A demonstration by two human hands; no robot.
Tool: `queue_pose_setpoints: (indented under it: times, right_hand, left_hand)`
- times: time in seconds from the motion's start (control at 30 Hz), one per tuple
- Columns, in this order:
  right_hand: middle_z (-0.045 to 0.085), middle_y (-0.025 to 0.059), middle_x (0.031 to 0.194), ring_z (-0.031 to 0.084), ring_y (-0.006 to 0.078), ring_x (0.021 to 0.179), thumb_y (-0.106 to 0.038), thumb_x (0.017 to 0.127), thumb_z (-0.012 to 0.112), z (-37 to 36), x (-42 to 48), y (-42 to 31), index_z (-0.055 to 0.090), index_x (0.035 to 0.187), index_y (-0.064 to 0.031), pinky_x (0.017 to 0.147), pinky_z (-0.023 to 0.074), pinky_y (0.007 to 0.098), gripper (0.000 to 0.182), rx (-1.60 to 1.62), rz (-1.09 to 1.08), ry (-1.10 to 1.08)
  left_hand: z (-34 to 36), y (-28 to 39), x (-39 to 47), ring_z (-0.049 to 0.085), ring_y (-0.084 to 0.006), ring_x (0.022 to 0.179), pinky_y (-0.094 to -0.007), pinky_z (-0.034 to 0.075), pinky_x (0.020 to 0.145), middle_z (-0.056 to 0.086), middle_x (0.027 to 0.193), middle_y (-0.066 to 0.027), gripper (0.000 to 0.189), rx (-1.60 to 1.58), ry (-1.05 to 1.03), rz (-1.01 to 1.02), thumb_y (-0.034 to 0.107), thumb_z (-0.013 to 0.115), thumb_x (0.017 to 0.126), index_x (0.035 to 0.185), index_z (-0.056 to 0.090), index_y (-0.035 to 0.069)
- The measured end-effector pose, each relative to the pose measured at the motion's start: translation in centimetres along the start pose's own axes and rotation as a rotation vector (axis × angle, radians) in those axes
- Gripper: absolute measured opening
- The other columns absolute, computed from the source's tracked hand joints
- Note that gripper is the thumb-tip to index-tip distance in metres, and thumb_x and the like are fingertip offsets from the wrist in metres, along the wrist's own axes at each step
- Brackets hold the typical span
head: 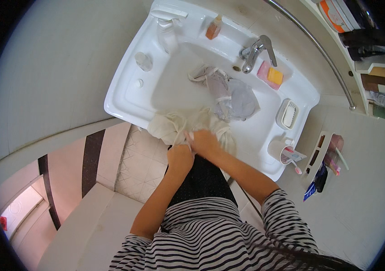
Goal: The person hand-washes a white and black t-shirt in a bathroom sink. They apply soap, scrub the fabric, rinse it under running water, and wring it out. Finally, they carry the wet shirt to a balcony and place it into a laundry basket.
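Observation:
A wet cream-coloured cloth (168, 125) is bunched over the front rim of the white washbasin (263, 149). My left hand (181, 156) is closed on a gathered part of it. Close against it, my right hand (204, 142) grips the same cloth and looks slightly blurred. The cloth spreads on both sides of my hands, and part of it hangs inside the basin. Behind it, a wet greyish-white fabric bundle (236, 98) lies crumpled in the bowl. My fingertips are mostly hidden by the folds and by my hands.
A chrome faucet (255, 54) stands at the back rim, beside a yellow soap bar (275, 76) on a pink sponge (263, 71). Along the rim are an amber bottle (214, 28), a clear bottle (143, 61), a soap dish (287, 114) and a toothbrush cup (277, 150).

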State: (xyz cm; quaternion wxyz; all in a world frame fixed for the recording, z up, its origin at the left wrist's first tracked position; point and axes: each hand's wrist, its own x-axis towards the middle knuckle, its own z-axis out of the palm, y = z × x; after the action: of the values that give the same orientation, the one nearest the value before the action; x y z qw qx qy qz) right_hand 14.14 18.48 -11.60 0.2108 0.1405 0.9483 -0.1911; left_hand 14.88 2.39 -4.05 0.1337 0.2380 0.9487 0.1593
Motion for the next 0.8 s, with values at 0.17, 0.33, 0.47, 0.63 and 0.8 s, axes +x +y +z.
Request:
queue_pose_setpoints:
  times: [0.17, 0.33, 0.47, 0.63, 0.8]
  right_hand:
    - [0.065, 0.0203, 0.095, 0.064, 0.0369, 0.087, -0.041, 0.083, 0.059, -1.4, 2.4, 6.8, 0.066, 0.086, -0.0007, 0.073, 0.0510, 0.0444, 0.041, 0.172, 0.298, -0.100]
    - [0.062, 0.0140, 0.104, 0.062, 0.0249, 0.093, -0.049, 0.090, 0.051, -2.4, 0.2, 7.9, 0.058, 0.107, 0.0001, 0.079, 0.0505, 0.0392, 0.052, 1.378, 0.550, 0.177]
    - [0.056, 0.0102, 0.119, 0.056, 0.0225, 0.104, -0.048, 0.093, 0.046, -5.7, -2.3, 8.0, 0.049, 0.126, -0.0048, 0.093, 0.0446, 0.0373, 0.054, 1.997, 0.450, -0.157]
    - [0.066, 0.0125, 0.099, 0.061, 0.0268, 0.097, -0.048, 0.085, 0.059, -5.5, -0.3, 6.8, 0.061, 0.107, -0.0020, 0.086, 0.0470, 0.0382, 0.051, 0.902, 0.226, -0.232]
    - [0.062, 0.0214, 0.071, 0.062, 0.0353, 0.066, -0.036, 0.087, 0.056, -2.0, 0.4, -1.5, 0.061, 0.091, 0.0002, 0.060, 0.0494, 0.0458, 0.036, 0.108, -0.124, 0.183]
  left_hand:
    - [-0.4, 0.0, 0.9, 0.057, -0.0284, 0.048, -0.0359, 0.044, 0.047, 0.056, 0.055, -0.0133, 0.026, -0.113, -0.023, -0.007, 0.021, 0.056, 0.088, 0.075, 0.063, 0.000]
    - [0.9, -0.4, 2.5, 0.056, -0.0246, 0.056, -0.0292, 0.041, 0.053, 0.054, 0.064, -0.0149, 0.020, -1.000, 0.329, -0.186, 0.015, 0.053, 0.091, 0.085, 0.063, -0.001]
    - [0.3, 1.0, 4.2, 0.056, -0.0294, 0.058, -0.0321, 0.043, 0.055, 0.053, 0.064, -0.0178, 0.020, -1.209, 0.234, -0.499, 0.016, 0.052, 0.092, 0.090, 0.061, -0.001]
    - [-0.1, 0.7, 2.7, 0.059, -0.0379, 0.059, -0.0416, 0.046, 0.055, 0.058, 0.062, -0.0213, 0.024, -0.391, 0.152, -0.302, 0.022, 0.052, 0.091, 0.084, 0.059, 0.000]
    - [-0.3, 0.7, 1.6, 0.060, -0.0391, 0.063, -0.0448, 0.047, 0.056, 0.060, 0.066, -0.0225, 0.025, -0.159, -0.024, -0.325, 0.024, 0.053, 0.090, 0.088, 0.057, -0.001]
